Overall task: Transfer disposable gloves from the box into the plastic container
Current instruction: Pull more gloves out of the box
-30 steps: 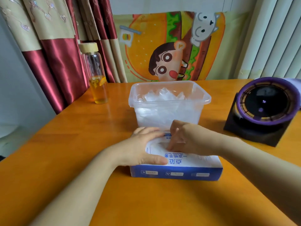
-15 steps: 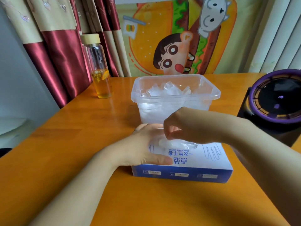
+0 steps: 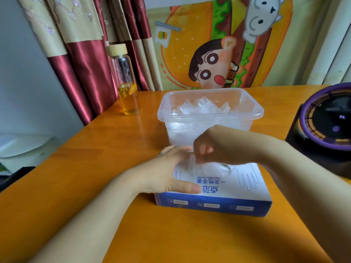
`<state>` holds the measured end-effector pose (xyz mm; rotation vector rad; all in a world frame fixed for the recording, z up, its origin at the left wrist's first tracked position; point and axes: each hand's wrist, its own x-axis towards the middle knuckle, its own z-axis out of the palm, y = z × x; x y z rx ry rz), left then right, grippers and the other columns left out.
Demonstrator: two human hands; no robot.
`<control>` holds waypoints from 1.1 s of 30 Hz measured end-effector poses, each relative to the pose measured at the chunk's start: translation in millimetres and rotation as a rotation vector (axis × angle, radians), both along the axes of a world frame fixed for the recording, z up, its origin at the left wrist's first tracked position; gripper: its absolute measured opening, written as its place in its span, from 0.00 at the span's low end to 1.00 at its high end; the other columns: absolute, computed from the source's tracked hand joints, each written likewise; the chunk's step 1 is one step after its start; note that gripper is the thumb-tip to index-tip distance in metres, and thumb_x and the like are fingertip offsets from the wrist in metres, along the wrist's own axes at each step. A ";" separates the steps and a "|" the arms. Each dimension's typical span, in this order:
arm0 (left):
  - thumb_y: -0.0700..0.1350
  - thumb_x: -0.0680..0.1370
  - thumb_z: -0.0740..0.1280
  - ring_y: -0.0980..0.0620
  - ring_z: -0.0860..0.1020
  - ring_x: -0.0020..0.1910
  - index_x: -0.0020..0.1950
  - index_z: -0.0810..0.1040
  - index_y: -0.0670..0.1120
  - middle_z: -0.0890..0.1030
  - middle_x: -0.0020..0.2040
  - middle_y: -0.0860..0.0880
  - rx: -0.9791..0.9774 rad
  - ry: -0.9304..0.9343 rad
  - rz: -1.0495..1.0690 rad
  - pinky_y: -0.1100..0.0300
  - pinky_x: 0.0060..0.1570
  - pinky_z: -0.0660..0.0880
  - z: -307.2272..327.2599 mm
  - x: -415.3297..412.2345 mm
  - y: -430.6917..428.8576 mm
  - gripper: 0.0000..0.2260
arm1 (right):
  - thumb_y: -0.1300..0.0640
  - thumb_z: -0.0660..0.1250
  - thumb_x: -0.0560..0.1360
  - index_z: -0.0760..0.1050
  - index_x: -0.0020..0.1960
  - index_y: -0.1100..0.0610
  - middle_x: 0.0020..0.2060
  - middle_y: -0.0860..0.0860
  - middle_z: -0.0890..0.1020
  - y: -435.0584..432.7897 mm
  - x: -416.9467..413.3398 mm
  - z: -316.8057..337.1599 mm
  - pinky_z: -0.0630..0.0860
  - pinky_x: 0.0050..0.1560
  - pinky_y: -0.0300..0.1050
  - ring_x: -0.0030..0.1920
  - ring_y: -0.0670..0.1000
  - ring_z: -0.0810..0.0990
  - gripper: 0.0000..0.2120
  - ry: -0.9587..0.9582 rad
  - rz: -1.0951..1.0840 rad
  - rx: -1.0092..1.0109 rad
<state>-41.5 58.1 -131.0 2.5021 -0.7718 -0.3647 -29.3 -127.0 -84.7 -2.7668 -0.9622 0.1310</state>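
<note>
Clear glove under right hand (pinch)

worktop: box at front centre | plastic container just behind box, gloves in it | bottle left of container, apart | curtain behind bottle | round device at right edge | left hand on box's left end | right hand above box opening, glove between them

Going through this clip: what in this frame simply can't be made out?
Head view:
- Gloves left in the box: opening covered by the right hand and the glove it pinches.
- Fingers of the left hand: tips hidden behind the right hand.
- Glove count in the plastic container: clear film merges together.
- Purple-ringed device: cut off by the right edge.
</note>
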 end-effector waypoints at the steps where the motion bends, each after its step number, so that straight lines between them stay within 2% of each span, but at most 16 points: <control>1: 0.67 0.64 0.67 0.72 0.59 0.63 0.60 0.64 0.71 0.65 0.61 0.73 -0.021 -0.001 -0.026 0.68 0.68 0.58 1.4 -0.6 -0.7 0.26 | 0.52 0.66 0.77 0.79 0.49 0.51 0.41 0.42 0.79 -0.8 0.3 3.2 0.71 0.40 0.30 0.40 0.42 0.77 0.05 -0.024 0.005 0.085; 4: 0.62 0.70 0.69 0.80 0.61 0.55 0.64 0.69 0.63 0.69 0.59 0.70 -0.037 -0.061 -0.114 0.83 0.56 0.52 5.5 -3.0 -3.9 0.24 | 0.55 0.64 0.78 0.78 0.47 0.54 0.37 0.41 0.77 -4.8 0.2 15.3 0.70 0.39 0.27 0.38 0.39 0.76 0.05 -0.156 -0.012 0.286; 6: 0.60 0.72 0.70 0.79 0.62 0.56 0.67 0.70 0.59 0.70 0.61 0.66 -0.029 -0.084 -0.140 0.83 0.56 0.52 5.9 -0.7 -3.5 0.25 | 0.57 0.64 0.78 0.76 0.46 0.54 0.37 0.42 0.76 -6.6 3.0 18.3 0.69 0.38 0.27 0.38 0.44 0.77 0.03 -0.274 -0.066 0.424; 8: 0.61 0.71 0.71 0.77 0.63 0.57 0.67 0.68 0.63 0.68 0.61 0.70 -0.022 -0.078 -0.131 0.80 0.58 0.54 6.0 -0.1 -1.9 0.26 | 0.62 0.64 0.77 0.74 0.45 0.54 0.39 0.45 0.78 -8.6 7.3 18.3 0.70 0.42 0.30 0.43 0.48 0.79 0.04 -0.317 -0.143 0.609; 10: 0.62 0.69 0.73 0.73 0.64 0.61 0.65 0.68 0.66 0.68 0.62 0.71 -0.017 -0.066 -0.101 0.74 0.64 0.59 6.2 0.9 -1.6 0.26 | 0.68 0.63 0.76 0.74 0.46 0.57 0.42 0.46 0.81 -11.5 11.5 19.5 0.73 0.46 0.35 0.46 0.41 0.80 0.07 -0.280 -0.222 0.786; 11: 0.62 0.68 0.73 0.70 0.65 0.64 0.65 0.68 0.66 0.68 0.65 0.70 -0.030 -0.063 -0.076 0.69 0.67 0.62 9.4 1.5 -0.5 0.27 | 0.67 0.63 0.77 0.75 0.45 0.56 0.41 0.44 0.81 -12.8 12.8 22.3 0.74 0.43 0.36 0.44 0.38 0.79 0.07 -0.280 -0.266 0.845; 13: 0.62 0.68 0.73 0.65 0.67 0.68 0.65 0.65 0.66 0.68 0.67 0.68 -0.115 -0.045 0.026 0.68 0.67 0.63 20.7 0.3 2.1 0.29 | 0.57 0.64 0.79 0.75 0.41 0.50 0.37 0.43 0.80 -16.4 14.3 26.0 0.73 0.35 0.42 0.38 0.43 0.78 0.08 -0.281 -0.341 0.916; 17: 0.63 0.65 0.73 0.62 0.64 0.71 0.75 0.51 0.65 0.62 0.74 0.62 -0.390 -0.103 0.179 0.58 0.70 0.64 57.4 -1.9 4.0 0.45 | 0.53 0.67 0.77 0.76 0.36 0.50 0.33 0.45 0.80 -18.2 16.8 49.5 0.73 0.30 0.37 0.31 0.42 0.78 0.11 -0.176 -0.384 1.083; 18: 0.62 0.65 0.74 0.63 0.61 0.72 0.76 0.47 0.66 0.58 0.75 0.63 -0.405 -0.147 0.205 0.60 0.70 0.62 62.8 -2.0 1.6 0.47 | 0.54 0.66 0.78 0.75 0.34 0.52 0.30 0.47 0.79 -17.3 20.2 51.1 0.73 0.29 0.34 0.28 0.41 0.77 0.13 -0.122 -0.416 1.135; 20: 0.55 0.70 0.74 0.64 0.59 0.71 0.75 0.45 0.66 0.56 0.75 0.64 -0.366 -0.323 0.217 0.73 0.64 0.59 74.1 3.1 -7.3 0.45 | 0.60 0.65 0.77 0.75 0.32 0.54 0.27 0.49 0.77 -13.4 23.6 58.4 0.74 0.32 0.35 0.27 0.43 0.75 0.15 0.012 -0.474 1.212; 21: 0.48 0.75 0.73 0.64 0.61 0.70 0.75 0.48 0.66 0.59 0.74 0.63 -0.354 -0.418 0.225 0.79 0.58 0.60 76.8 9.3 -11.3 0.41 | 0.62 0.65 0.75 0.76 0.31 0.53 0.28 0.50 0.76 -14.1 25.8 58.3 0.74 0.36 0.39 0.30 0.46 0.75 0.14 0.065 -0.459 1.186; 23: 0.41 0.78 0.68 0.62 0.70 0.64 0.70 0.66 0.61 0.72 0.65 0.59 -0.450 -0.500 0.237 0.78 0.52 0.65 86.6 22.3 -16.1 0.24 | 0.66 0.66 0.74 0.79 0.33 0.54 0.32 0.54 0.77 -16.3 25.1 60.8 0.75 0.44 0.48 0.37 0.51 0.75 0.13 0.174 -0.414 1.129; 25: 0.41 0.79 0.66 0.59 0.77 0.51 0.53 0.78 0.54 0.79 0.50 0.56 -0.585 -0.443 0.250 0.73 0.48 0.70 94.9 31.9 -21.0 0.08 | 0.64 0.66 0.75 0.82 0.39 0.58 0.37 0.57 0.80 -19.6 18.5 60.1 0.79 0.46 0.46 0.39 0.53 0.79 0.08 0.373 -0.394 1.173; 29: 0.41 0.79 0.62 0.60 0.77 0.32 0.40 0.78 0.46 0.79 0.34 0.53 -0.485 -0.307 0.387 0.75 0.26 0.67 108.6 46.6 -28.5 0.10 | 0.54 0.63 0.79 0.79 0.54 0.58 0.48 0.54 0.83 -31.7 19.9 58.9 0.78 0.48 0.46 0.47 0.51 0.81 0.10 0.361 -0.494 1.148; 31: 0.39 0.78 0.60 0.62 0.74 0.25 0.40 0.80 0.43 0.78 0.32 0.52 -0.371 -0.226 0.416 0.73 0.20 0.64 113.1 58.8 -28.7 0.11 | 0.53 0.60 0.80 0.76 0.51 0.56 0.49 0.52 0.84 -41.1 20.1 65.0 0.76 0.50 0.45 0.49 0.50 0.82 0.09 0.241 -0.537 1.330; 33: 0.39 0.78 0.60 0.59 0.73 0.28 0.45 0.82 0.43 0.79 0.35 0.51 -0.278 -0.159 0.417 0.71 0.20 0.63 118.6 75.0 -30.8 0.11 | 0.53 0.62 0.79 0.77 0.47 0.57 0.47 0.47 0.85 -49.3 15.0 71.7 0.75 0.55 0.45 0.52 0.49 0.81 0.09 0.041 -0.480 1.404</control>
